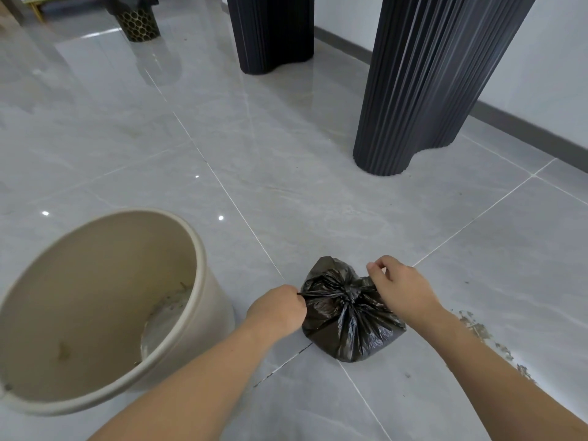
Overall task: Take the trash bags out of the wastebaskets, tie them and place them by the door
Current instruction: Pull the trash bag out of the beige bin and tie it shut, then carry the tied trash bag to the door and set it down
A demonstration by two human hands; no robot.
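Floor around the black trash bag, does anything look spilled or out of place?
Yes. Brown crumbly debris is scattered on the grey tiled floor right of the black plastic trash bag. The beige round plastic wastebasket beside it is tilted, with dirt inside.

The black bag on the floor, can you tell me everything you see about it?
The black trash bag is small, made of thin, shiny, crinkly plastic. Its top is gathered into a bunched knot in the middle. It sits on the grey tiled floor, right of the beige wastebasket, not touching it. The left hand grips one twisted end; the right hand pinches the other side.
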